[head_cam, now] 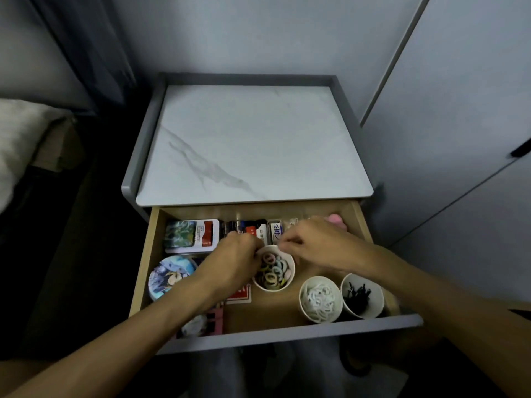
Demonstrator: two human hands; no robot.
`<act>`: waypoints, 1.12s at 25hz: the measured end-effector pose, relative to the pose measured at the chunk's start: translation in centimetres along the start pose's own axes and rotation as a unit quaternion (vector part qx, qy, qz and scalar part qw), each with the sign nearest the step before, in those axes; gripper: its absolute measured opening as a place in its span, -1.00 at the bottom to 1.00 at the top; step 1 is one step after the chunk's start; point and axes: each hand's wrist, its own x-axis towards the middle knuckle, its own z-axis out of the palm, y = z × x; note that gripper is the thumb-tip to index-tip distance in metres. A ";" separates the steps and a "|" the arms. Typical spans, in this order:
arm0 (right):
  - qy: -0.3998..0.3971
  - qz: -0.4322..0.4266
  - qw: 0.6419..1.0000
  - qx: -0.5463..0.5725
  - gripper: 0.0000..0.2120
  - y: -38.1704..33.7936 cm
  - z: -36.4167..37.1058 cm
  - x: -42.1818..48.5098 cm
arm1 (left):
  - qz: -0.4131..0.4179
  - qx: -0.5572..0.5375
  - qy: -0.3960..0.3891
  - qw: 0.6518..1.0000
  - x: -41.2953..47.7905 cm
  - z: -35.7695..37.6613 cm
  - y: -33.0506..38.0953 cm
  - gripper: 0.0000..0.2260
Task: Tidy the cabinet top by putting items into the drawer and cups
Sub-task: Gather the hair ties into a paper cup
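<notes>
The drawer (287, 334) under the white marble cabinet top (253, 145) is pulled out. In its middle stands a white cup of coloured hair ties (274, 272). My left hand (232, 261) grips the cup's left rim with curled fingers. My right hand (313, 242) is at the cup's far right rim, fingers curled; what it pinches is too small to make out. Front right stand a cup of white hair ties (320, 300) and a cup of black hair clips (362, 295).
Further in the drawer: a round printed tin (169, 277) at the left, flat boxes (192, 235) along the back, a pink object (334, 219) at the back right, a red card (240, 294). A wardrobe door (459, 110) stands right, a bed edge (23, 145) left.
</notes>
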 end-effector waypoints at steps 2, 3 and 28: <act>0.000 0.024 1.000 0.013 -0.79 1.5 0.0 0.0 | -0.003 -0.008 -0.050 0.999 -0.6 1.2 0.0 -0.86; 0.010 0.036 0.999 0.029 -0.79 2.3 0.0 0.1 | -0.005 -0.012 -0.077 0.997 -0.8 1.6 0.1 -0.85; -0.162 -0.132 0.978 -0.009 -0.06 -0.2 3.2 -3.0 | -0.015 -0.051 -0.198 0.979 0.0 -3.8 -0.4 -0.59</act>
